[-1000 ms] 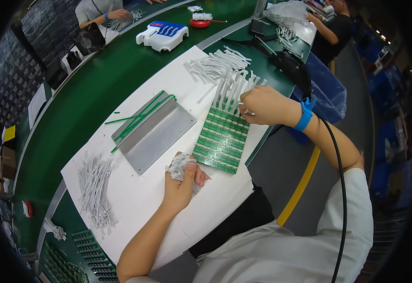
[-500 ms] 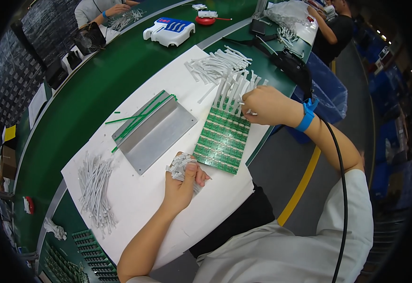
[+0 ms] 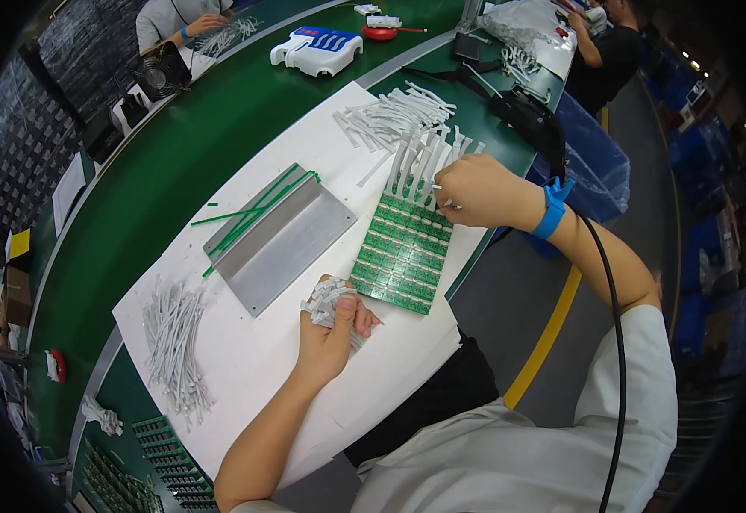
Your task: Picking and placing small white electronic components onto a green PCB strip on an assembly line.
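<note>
A green circuit board panel, made up of many small boards, lies slanted on white sheeting. White flat cables stand in a row along its far edge. At the panel's far right corner, my right hand is closed in a pinch, with a bit of white cable showing at the fingertips; the fingers partly cover it. Beside the panel's near left corner, my left hand is closed around a bundle of white cables, their connector ends sticking out above the thumb.
An angled metal plate bears green strips. Loose white cables lie in a left pile and a far pile. A white-and-blue device sits on the green conveyor. More boards stand lower left.
On the conveyor, the white-and-blue device and the red item have shifted slightly right and away. My right hand has moved very slightly left; my left hand stays in place.
</note>
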A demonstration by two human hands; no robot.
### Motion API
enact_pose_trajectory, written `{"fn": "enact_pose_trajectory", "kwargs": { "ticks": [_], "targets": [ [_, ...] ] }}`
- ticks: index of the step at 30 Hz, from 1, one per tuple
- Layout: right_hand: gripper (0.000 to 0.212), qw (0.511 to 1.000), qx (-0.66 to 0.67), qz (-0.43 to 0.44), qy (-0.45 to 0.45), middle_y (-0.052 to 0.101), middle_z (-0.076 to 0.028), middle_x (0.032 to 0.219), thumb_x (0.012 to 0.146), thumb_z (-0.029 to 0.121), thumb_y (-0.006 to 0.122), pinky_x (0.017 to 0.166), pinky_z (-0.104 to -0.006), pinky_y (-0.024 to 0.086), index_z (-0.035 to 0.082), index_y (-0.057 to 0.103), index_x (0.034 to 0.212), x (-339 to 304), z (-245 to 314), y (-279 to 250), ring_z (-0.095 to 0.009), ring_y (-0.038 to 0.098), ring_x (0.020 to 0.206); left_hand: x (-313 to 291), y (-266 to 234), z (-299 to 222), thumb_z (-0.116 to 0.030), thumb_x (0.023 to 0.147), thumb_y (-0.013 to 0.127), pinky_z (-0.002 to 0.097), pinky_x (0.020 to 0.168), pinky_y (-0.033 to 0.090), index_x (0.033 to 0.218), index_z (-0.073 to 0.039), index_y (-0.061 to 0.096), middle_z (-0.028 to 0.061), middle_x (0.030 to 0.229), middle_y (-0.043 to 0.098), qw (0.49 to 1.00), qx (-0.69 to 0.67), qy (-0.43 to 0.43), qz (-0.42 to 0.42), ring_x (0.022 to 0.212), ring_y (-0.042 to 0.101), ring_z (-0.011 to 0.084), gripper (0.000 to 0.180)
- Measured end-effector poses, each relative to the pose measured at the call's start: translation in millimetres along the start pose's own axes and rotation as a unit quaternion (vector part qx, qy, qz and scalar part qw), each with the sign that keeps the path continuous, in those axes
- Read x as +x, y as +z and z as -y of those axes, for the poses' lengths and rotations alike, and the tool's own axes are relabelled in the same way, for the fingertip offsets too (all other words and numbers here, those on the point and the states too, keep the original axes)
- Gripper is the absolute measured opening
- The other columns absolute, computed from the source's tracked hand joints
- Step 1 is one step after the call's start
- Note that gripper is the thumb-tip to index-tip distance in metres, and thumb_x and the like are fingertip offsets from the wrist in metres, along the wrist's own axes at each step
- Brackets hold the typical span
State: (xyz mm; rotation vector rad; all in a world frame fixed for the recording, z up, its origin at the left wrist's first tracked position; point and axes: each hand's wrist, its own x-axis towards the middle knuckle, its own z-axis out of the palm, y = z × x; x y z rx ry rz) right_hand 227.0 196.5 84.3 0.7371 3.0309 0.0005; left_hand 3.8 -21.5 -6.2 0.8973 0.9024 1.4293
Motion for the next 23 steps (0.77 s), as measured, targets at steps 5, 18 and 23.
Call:
{"fn": "enact_pose_trajectory", "kwargs": {
  "ticks": [5, 18, 23],
  "targets": [
    [0.013, 0.997, 0.063, 0.029, 0.032, 0.072, -0.014, 0.077, 0.072, 0.016, 0.072, 0.069, -0.0422, 0.056, 0.006, 0.077, 0.079, 4.0, -3.4, -1.2, -0.035, 0.070, 0.074, -0.5, -0.7, 0.0, -0.022, 0.109, 0.050, 0.0377, 0.078, 0.057, 0.111, -0.002, 0.046, 0.0039, 0.070, 0.051, 1.000, 0.010, 0.002, -0.001, 0.065, 0.055, 0.0138, 0.021],
    [0.010, 0.997, 0.056, -0.018, 0.044, 0.068, -0.014, 0.069, 0.072, 0.012, 0.072, 0.069, -0.0420, 0.055, 0.003, 0.073, 0.072, -2.1, 0.3, 4.1, -0.035, 0.068, 0.068, 2.5, 0.9, -6.2, -0.032, 0.111, 0.041, 0.0379, 0.077, 0.057, 0.107, -0.003, 0.043, 0.0049, 0.074, 0.052, 0.999, 0.036, -0.003, -0.003, 0.066, 0.055, 0.0135, 0.030],
    [0.037, 0.943, -0.117, -0.291, 0.111, 0.062, -0.011, 0.120, 0.075, 0.019, 0.079, 0.105, -0.0473, 0.039, 0.013, 0.074, 0.110, -23.8, 69.1, 1.9, -0.028, 0.055, 0.121, -0.9, -6.6, -0.5, -0.042, 0.111, 0.036, 0.0392, 0.078, 0.057, 0.111, -0.003, 0.040, 0.0076, 0.078, 0.055, 0.999, 0.026, -0.017, 0.007, 0.067, 0.058, 0.0154, 0.039]
  ]
}}
